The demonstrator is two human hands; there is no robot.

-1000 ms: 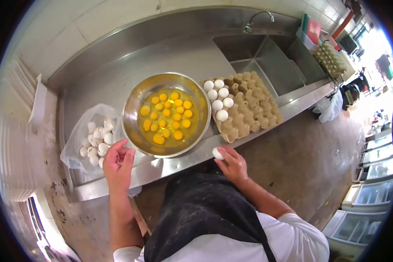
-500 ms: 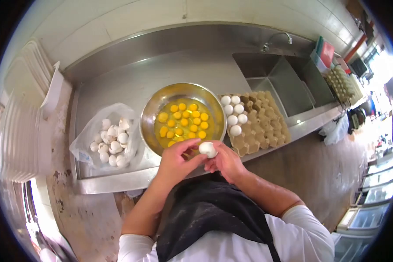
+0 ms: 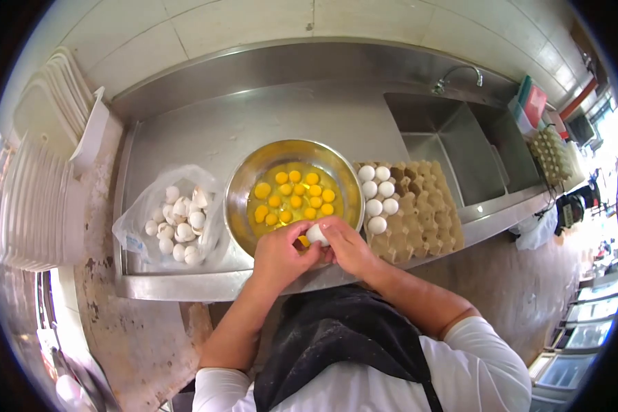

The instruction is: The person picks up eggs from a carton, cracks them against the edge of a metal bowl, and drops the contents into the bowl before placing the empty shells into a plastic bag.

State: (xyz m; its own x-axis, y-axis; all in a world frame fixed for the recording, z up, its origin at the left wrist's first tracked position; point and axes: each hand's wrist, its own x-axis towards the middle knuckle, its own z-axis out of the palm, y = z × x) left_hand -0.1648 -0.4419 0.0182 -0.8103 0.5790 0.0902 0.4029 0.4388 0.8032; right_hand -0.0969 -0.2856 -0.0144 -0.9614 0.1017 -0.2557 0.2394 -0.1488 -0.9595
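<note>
A white egg (image 3: 317,235) is pinched between my two hands over the near rim of a steel bowl (image 3: 237,182). My right hand (image 3: 353,250) wraps it from the right. From the left, my left hand (image 3: 279,255) closes on it with thumb and fingertips. Many raw yolks (image 3: 296,189) float in clear egg white inside the bowl. To the right, several whole eggs (image 3: 376,225) stand in the left rows of a cardboard egg tray (image 3: 426,220). On the left lies a clear plastic bag (image 3: 134,223) full of broken eggshells (image 3: 184,232).
All this stands on a steel counter (image 3: 254,110) with a raised front edge. A double sink (image 3: 453,151) with a faucet (image 3: 460,74) is at the back right. White plastic trays (image 3: 41,206) are stacked at the left. More egg trays (image 3: 551,154) stand beyond the sink.
My hands and the egg have shifted slightly left and in over the bowl's near side. The view has tilted a little, so the counter sits lower and further right.
</note>
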